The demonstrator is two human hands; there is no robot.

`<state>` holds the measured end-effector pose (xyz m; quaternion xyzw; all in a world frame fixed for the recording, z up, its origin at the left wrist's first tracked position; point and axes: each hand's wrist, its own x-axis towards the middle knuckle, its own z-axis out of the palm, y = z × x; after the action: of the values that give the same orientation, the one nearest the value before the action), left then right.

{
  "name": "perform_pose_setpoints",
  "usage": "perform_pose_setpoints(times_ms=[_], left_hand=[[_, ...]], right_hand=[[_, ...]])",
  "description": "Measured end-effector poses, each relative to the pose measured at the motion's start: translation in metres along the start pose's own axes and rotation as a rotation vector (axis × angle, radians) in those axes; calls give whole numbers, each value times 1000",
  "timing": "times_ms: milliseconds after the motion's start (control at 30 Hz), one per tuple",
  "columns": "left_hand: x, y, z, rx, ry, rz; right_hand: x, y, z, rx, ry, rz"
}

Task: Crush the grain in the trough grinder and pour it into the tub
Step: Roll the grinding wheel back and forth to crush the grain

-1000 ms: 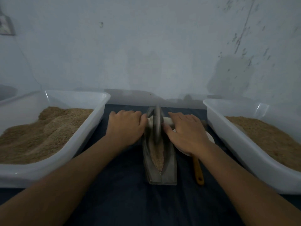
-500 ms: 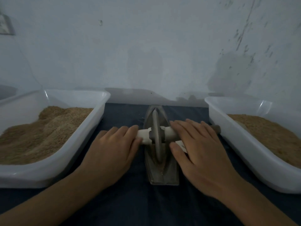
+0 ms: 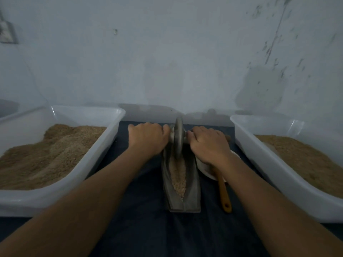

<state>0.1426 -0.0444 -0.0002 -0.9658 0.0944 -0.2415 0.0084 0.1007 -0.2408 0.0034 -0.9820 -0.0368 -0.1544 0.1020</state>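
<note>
A grey metal trough grinder (image 3: 192, 191) lies lengthwise on the dark cloth between two tubs, with tan grain (image 3: 179, 177) in its groove. Its metal wheel (image 3: 178, 138) stands upright at the trough's far end. My left hand (image 3: 146, 140) curls over the axle handle left of the wheel. My right hand (image 3: 207, 145) curls over the handle on the right side. Both handles are mostly hidden under my fingers. A white tub (image 3: 55, 199) at the left holds a heap of tan grain, and a white tub (image 3: 274, 179) at the right holds finer brown meal.
A small white dish (image 3: 205, 170) sits just right of the trough, partly under my right wrist. A wooden spoon (image 3: 223, 191) leans out of it toward me. A pale wall stands close behind the tubs. Dark cloth (image 3: 148, 230) covers the surface.
The wheel rolled from the trough's far part toward me, then back to the far end. Both hands travelled with it, and their fingers now curl over the handles instead of lying flat.
</note>
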Motion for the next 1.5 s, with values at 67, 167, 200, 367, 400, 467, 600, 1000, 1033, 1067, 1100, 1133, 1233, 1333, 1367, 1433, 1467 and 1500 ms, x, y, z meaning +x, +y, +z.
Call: perform_pose_setpoints(times_ms=[67, 167, 200, 367, 400, 467, 600, 1000, 1033, 1067, 1100, 1133, 1233, 1333, 1367, 1433, 1467, 1500], left_hand=[[-8, -3, -1, -22, 16, 26], [-41, -9, 0, -66, 152, 89], [-52, -12, 0, -99, 186, 98], [-86, -17, -3, -192, 291, 167], [-87, -16, -3, -200, 302, 156], [-83, -14, -4, -210, 304, 121], [-68, -11, -2, -174, 274, 78], [-6, -10, -4, 12, -63, 113], [-2, -8, -6, 17, -79, 104], [-2, -8, -6, 19, -77, 92], [-6, -9, -6, 22, -65, 84], [-14, -10, -6, 27, -26, 94], [-50, -14, -7, 42, 114, 187], [-83, -17, -14, -78, 230, 158], [-94, -17, -16, -95, 267, 168], [-109, -17, -18, -92, 320, 204], [-111, -17, -18, -95, 330, 199], [-109, -17, -18, -100, 333, 187]], right_hand=[[-7, -1, -2, -30, 23, -23], [-37, -2, 1, -55, 137, -110], [-49, -2, 1, -41, 161, -131], [-97, 4, -4, 24, 216, -180], [-100, 4, -5, 24, 219, -184], [-96, 1, -6, 24, 199, -187], [-57, 2, -15, 73, 75, -180], [7, -2, -4, 27, 56, -99], [7, -3, -5, 18, 55, -90], [6, -5, -5, 4, 49, -82], [1, -6, -5, -12, 47, -78], [-6, -7, -4, -20, 56, -80], [-42, -7, -3, 1, 141, -129], [-85, -3, -5, 11, 202, -177], [-98, -2, -7, 21, 216, -195], [-115, 2, -9, 38, 236, -229], [-118, 3, -9, 41, 239, -239], [-117, 4, -9, 40, 237, -242]])
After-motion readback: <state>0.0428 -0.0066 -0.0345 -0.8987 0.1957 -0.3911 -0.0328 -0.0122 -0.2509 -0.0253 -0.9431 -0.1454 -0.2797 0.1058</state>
